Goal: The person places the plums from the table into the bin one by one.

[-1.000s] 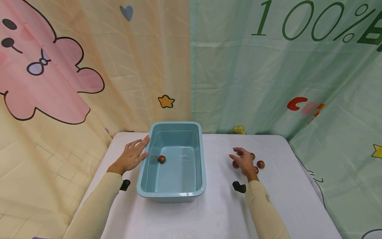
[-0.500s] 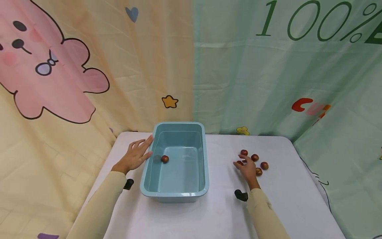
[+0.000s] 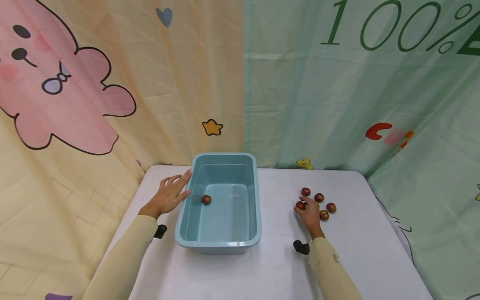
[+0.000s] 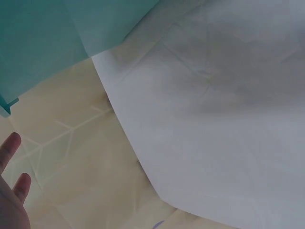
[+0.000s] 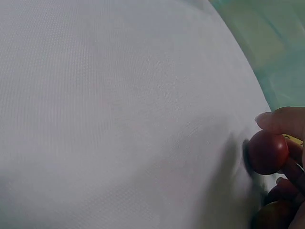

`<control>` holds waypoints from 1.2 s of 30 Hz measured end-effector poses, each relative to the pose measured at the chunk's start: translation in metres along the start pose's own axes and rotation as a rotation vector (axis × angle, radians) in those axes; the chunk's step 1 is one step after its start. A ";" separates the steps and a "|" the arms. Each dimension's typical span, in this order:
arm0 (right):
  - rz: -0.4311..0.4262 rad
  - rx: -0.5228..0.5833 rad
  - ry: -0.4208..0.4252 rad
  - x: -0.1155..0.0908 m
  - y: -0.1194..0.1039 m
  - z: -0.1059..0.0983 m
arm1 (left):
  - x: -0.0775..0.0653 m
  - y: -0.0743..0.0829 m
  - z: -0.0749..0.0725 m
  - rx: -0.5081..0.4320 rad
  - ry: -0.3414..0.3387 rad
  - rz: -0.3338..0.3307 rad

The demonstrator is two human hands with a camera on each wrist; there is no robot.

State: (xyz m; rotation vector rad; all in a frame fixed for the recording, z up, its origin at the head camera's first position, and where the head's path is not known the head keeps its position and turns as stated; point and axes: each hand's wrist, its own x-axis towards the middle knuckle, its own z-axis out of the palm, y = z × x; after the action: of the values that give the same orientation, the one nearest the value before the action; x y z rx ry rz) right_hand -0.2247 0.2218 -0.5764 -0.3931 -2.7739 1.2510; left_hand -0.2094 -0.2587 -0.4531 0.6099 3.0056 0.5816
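My left hand (image 3: 167,196) rests with its fingers extended against the left rim of a blue plastic tub (image 3: 218,243). Inside the tub lies one small round red-brown fruit (image 3: 206,200). To the right, my right hand (image 3: 310,214) pinches another dark red round fruit (image 5: 268,151) between thumb and fingers, low over the tablecloth. More of these fruits lie around that hand: one behind it (image 3: 305,191), and others to its right (image 3: 331,207). In the right wrist view a second fruit (image 5: 275,215) shows below the held one, partly covered by fingers.
A white cloth covers the table (image 3: 277,266). Behind it hang a cream curtain (image 3: 168,104) and a green one (image 3: 300,104). In the left wrist view the tub's side wall (image 4: 43,43) fills the upper left corner.
My right hand has come lower and nearer to me, and its thumb and fingers have closed around a fruit. The left hand has stayed at the tub's rim. The head view has shifted slightly.
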 end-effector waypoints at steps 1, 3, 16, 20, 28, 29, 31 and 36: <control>-0.002 -0.011 -0.003 0.000 0.000 -0.001 | 0.000 0.000 0.000 -0.001 0.000 0.000; -0.006 -0.030 -0.012 0.000 0.001 -0.002 | 0.000 0.000 0.000 -0.004 0.004 0.004; -0.041 -0.186 -0.042 -0.001 0.006 -0.004 | 0.000 0.000 0.000 -0.014 0.005 0.010; -0.043 -0.221 -0.039 -0.001 0.006 -0.003 | -0.001 -0.001 0.000 -0.009 0.007 0.009; -0.062 -0.257 -0.030 -0.001 0.009 -0.002 | -0.001 0.000 0.001 -0.014 -0.013 -0.011; -0.063 -0.257 -0.027 -0.001 0.009 -0.002 | -0.001 0.000 0.001 -0.013 -0.014 -0.011; -0.067 -0.258 -0.022 -0.001 0.009 -0.002 | 0.000 0.000 0.001 -0.014 -0.014 -0.012; -0.078 -0.248 -0.011 -0.002 0.008 -0.003 | 0.001 0.001 0.001 -0.016 -0.011 -0.012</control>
State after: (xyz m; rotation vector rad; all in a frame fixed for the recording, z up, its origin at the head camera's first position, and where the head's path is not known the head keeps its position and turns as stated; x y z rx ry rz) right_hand -0.2207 0.2291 -0.5804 -0.2899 -2.9311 0.8975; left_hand -0.2097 -0.2574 -0.4541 0.5923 2.9895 0.5990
